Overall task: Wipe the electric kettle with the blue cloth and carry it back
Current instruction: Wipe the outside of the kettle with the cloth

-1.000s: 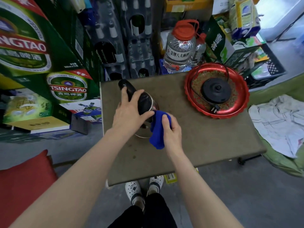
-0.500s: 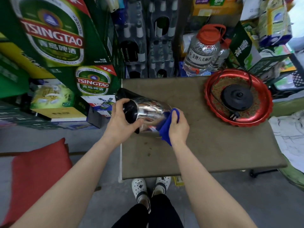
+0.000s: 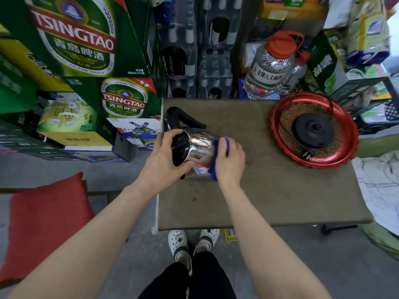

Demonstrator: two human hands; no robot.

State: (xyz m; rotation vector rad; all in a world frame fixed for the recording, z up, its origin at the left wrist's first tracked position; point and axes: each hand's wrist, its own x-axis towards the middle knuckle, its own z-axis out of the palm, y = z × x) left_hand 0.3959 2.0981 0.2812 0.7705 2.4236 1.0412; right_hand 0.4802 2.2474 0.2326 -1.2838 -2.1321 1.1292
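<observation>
**A:** Right, starting at the far left: a red cushion (image 3: 43, 223) sits low beside the person's left arm, with green beer cartons (image 3: 86, 50) stacked high behind it.

**B:** And just right of those cartons, the left hand (image 3: 164, 162) is wrapped around the top end of the kettle (image 3: 194, 145), fingers curled over its dark lid and thumb underneath. A firm hold.

**A:** The kettle is tipped on its side, lid end toward the left, above the left edge of the brown table (image 3: 269, 190). Its black handle (image 3: 183, 117) points away from the person, toward the crates of bottles (image 3: 194, 50) at the back. I cannot tell whether the shiny body touches the tabletop.

**B:** Next along, the right hand (image 3: 230, 162) presses the blue cloth (image 3: 219, 156) flat against the base end of the steel body, fingers closed over the cloth.

**A:** So both hands are on the kettle, one at each end.

**B:** Moving right, bare tabletop, then the red tray (image 3: 349, 134) at the far right corner. The black kettle base (image 3: 314, 130) rests in the middle of it, its cord and plug (image 3: 307, 154) lying in the tray.

**A:** Behind the tray, a clear jug with a red cap (image 3: 272, 67). Off the table's right edge, a crumpled white sheet (image 3: 380, 190).
</observation>
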